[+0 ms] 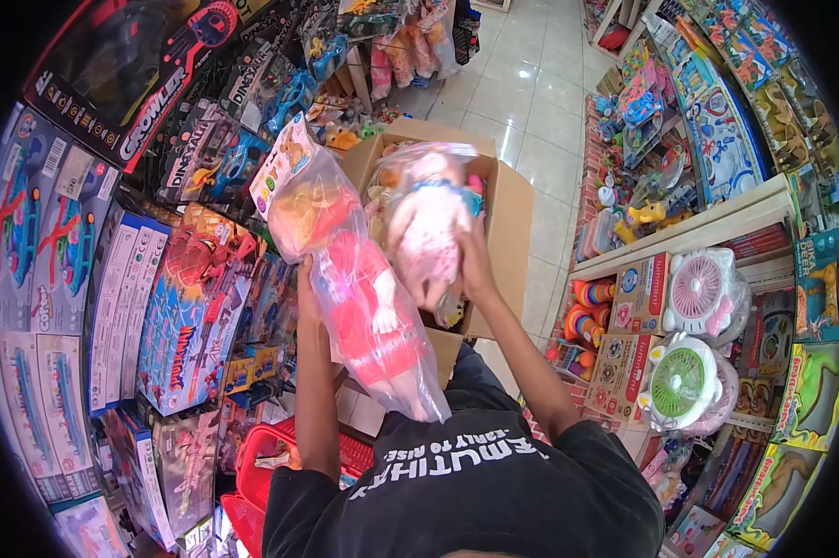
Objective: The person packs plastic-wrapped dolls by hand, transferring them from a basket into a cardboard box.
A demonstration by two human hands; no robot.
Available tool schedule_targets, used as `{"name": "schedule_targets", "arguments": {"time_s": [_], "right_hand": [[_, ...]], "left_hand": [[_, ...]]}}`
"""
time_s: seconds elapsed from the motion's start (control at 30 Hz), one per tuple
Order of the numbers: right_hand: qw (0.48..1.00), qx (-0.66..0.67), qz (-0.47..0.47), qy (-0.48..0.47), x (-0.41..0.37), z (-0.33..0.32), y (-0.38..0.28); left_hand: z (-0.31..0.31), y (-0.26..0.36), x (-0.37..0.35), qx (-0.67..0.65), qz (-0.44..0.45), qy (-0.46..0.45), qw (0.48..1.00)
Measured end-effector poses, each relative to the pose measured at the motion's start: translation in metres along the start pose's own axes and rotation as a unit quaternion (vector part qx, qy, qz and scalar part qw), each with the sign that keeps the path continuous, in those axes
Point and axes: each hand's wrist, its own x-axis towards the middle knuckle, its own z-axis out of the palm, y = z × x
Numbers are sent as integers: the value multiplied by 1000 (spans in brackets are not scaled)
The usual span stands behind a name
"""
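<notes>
Step in hand, by the look of it: pulling stock from a carton, two pkgs up at once.

L hand [305,279]: clamped round the middle of bagged doll in red dress [359,298], fingers wrapped on the plastic. Pkg tilted, header card up and to the left, foot end hanging low toward the black shirt.

R hand [475,256]: pressed against the side of bagged baby doll [426,223] near its legs. Most fingers hidden behind the bag, so can't tell the exact grip. Pkg held roughly upright, directly over the open cardboard box [512,214]. Can't tell whether fully clear of the contents; lower end masked by the other bag.

Two bags just beside each other, maybe brushing near the top. More bagged toys inside the box, flaps open.

Around: boxed dinosaur sets [192,344] stacked at left, red basket [261,465] low under the L arm, toy fans [703,288] on shelving at right, tiled floor [522,93] beyond.

Next move, as a judgement: both hands full, so needs a free spot first, e.g. a shelf gap or the basket. Calls for a firm hold on slick plastic, esp. L side w/ the long bag dangling loose. Also calls for lifting the baby doll clear of the box flap w/out snagging. Best to set down one pkg, then the other.
</notes>
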Motion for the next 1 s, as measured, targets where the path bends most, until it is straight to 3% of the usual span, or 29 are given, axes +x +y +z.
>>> {"name": "schedule_targets", "arguments": {"time_s": [0.03,0.07,0.13,0.2,0.27,0.4,0.47,0.67,0.77,1.0], "right_hand": [[991,-107,-66,46,15,-24,21],[991,-108,-66,47,21,-30,13],[935,-347,72,26,26,-44,0],[914,-406,16,-8,33,-61,19],[811,-535,-217,98,27,-49,15],[797,-567,-207,9,32,-27,4],[704,-702,-102,-27,34,-15,15],[648,-750,-132,-28,34,-26,55],[596,-787,-157,-35,34,-29,58],[638,-759,-115,-59,38,-20,51]], "left_hand": [[6,3,-3,0,0,0,1000],[15,6,-8,-10,1,5,1000],[17,5,-15,-20,-3,10,1000],[7,5,-17,-23,-6,-7,1000],[-4,5,-20,-20,-2,-13,1000],[-17,0,-24,-25,3,13,1000],[-15,0,-26,-23,8,18,1000],[-13,-1,-39,-7,17,22,1000],[-24,-1,-46,8,9,30,999],[-22,0,-70,7,-6,42,999]]}}
